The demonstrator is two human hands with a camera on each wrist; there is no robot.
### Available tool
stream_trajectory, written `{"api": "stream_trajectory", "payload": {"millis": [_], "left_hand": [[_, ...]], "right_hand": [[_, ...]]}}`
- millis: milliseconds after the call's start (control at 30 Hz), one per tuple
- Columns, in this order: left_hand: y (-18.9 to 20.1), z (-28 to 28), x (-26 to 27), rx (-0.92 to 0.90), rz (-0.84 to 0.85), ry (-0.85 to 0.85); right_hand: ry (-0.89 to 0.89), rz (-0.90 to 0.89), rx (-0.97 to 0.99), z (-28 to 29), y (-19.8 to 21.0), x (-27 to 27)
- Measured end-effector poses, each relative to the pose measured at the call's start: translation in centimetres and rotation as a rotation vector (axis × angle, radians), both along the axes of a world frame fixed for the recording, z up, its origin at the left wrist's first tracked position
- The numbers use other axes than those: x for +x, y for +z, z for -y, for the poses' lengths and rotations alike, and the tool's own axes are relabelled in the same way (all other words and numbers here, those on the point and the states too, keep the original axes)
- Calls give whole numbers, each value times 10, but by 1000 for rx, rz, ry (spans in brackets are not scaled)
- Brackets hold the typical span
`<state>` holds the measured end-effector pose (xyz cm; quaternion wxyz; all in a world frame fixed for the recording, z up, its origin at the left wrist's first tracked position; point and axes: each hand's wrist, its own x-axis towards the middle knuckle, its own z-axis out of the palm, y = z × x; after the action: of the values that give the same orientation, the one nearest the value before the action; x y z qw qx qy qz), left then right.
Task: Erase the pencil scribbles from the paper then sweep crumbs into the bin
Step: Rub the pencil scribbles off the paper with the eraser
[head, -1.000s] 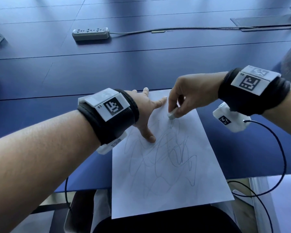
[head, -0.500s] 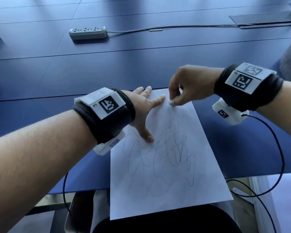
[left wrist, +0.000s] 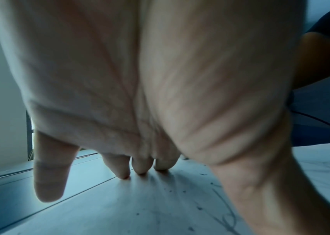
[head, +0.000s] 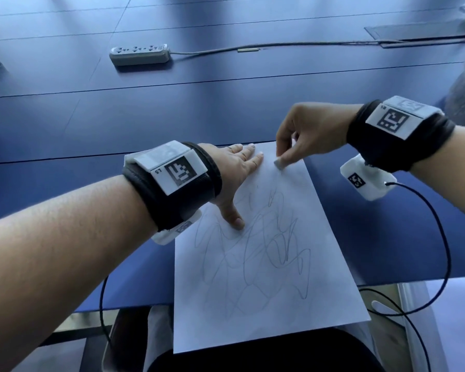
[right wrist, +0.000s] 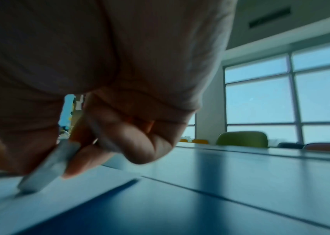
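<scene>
While our left hand lies flat with spread fingers pinning the paper to the blue worktop, our right hand pinches the eraser at the sheet's far edge. Most pencil scribbles remain; we judge erasing barely begun. Dark crumbs dot the paper, unswept; no bin is visible.

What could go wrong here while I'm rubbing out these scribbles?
The paper hangs over the table edge and only the left hand pins its top, so hard strokes with the eraser may crease or tear it. Crumbs already on the sheet could slide off the overhang.
</scene>
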<state>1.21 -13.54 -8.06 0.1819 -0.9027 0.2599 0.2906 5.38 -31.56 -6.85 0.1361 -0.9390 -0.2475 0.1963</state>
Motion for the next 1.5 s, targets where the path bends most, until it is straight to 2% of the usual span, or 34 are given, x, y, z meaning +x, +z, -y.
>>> {"api": "stream_trajectory", "payload": {"millis": [67, 200, 333, 467, 600, 800, 900, 967, 1067, 1233, 1367, 1500], "left_hand": [[0, 0, 0, -9, -3, 2], [1, -1, 1, -18, -13, 9], [1, 3, 2, 12, -6, -1], [0, 3, 3, 23, 2, -9], [0, 3, 3, 14, -7, 12], [-2, -1, 4, -3, -11, 16], [-1, -1, 4, -10, -20, 25], [-2, -1, 4, -10, -19, 23], [-2, -2, 4, -17, -19, 18], [-2, -2, 4, -26, -16, 23], [-3, -2, 4, -33, -17, 19], [-2, -3, 4, -32, -23, 26]], "right_hand": [[-16, 16, 18, 3, 0, 3], [61, -125, -33, 1, 0, -9], [-28, 45, -11, 2, -2, -1], [70, 6, -32, -10, -6, -14], [-20, 99, -25, -3, 0, 1], [70, -78, -25, -8, -2, -16], [-10, 50, -15, -4, -3, -8], [20, 95, -6, -10, -7, -14], [125, 25, -4, -18, -7, -30], [30, 123, 20, -12, -8, -16], [130, 31, 14, -20, -10, -31], [34, 83, 39, -12, -10, -16]]}}
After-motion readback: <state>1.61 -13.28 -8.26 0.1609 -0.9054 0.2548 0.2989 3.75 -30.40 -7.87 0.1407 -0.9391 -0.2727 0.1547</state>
